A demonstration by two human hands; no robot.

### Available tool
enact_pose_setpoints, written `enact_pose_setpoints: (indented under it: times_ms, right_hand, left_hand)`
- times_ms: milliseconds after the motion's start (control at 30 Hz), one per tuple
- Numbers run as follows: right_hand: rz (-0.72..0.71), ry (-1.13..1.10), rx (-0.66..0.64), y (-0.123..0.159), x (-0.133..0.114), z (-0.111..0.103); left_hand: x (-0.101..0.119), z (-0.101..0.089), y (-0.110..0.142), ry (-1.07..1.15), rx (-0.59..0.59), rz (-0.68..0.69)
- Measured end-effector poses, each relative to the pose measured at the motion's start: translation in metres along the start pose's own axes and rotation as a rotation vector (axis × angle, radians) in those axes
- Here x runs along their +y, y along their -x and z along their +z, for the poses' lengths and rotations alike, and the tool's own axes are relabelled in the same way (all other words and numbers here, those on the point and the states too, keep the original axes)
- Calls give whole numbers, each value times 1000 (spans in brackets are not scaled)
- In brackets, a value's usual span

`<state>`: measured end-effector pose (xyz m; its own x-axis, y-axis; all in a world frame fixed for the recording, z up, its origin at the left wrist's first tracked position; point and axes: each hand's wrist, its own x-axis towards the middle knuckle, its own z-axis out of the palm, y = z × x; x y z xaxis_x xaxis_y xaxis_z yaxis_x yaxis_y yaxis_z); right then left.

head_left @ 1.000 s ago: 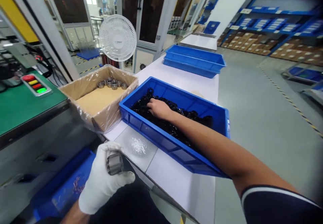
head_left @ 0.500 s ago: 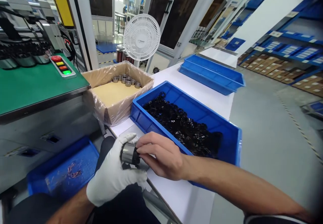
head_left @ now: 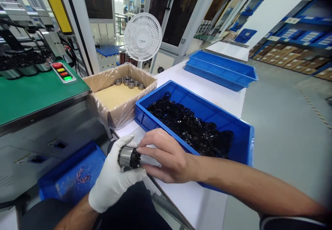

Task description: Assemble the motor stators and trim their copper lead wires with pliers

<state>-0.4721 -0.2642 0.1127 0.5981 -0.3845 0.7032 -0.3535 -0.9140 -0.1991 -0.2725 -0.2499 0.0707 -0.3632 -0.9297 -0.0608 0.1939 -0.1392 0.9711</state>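
Note:
My left hand (head_left: 111, 176), in a white glove, is wrapped round a motor stator core (head_left: 126, 156), a short silvery metal cylinder lying on its side. On the cylinder's right end sits a black plastic end piece (head_left: 135, 159) with small prongs along its edge. My bare right hand (head_left: 166, 157) has its fingertips and thumb on that end piece; its fingers are bent and partly hide the rim. Just beyond my hands, a blue bin (head_left: 220, 114) holds a heap of black plastic parts (head_left: 189, 126).
A plastic-lined carton (head_left: 103, 111) with several metal cores (head_left: 131, 84) stands left of the bin. Blue trays (head_left: 220, 71) are farther back on the white table (head_left: 172, 72). A green bench (head_left: 38, 93) with a button box (head_left: 63, 73) is at left; a fan (head_left: 142, 38) stands behind.
The stator core has shifted slightly left and turned, so more of its black end piece shows. My right fingers have stayed at that end. The camera view has shifted a little.

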Motion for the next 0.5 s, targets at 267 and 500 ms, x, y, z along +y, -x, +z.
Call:
enact_pose_setpoints:
  times_ms: [267,500]
  right_hand:
    - [-26,38,9,3,0,3]
    - [-90,73,15,4,0,5]
  left_hand:
    - [0,3,2,-95,46,7]
    - [-2,4,4,-105,5,-40]
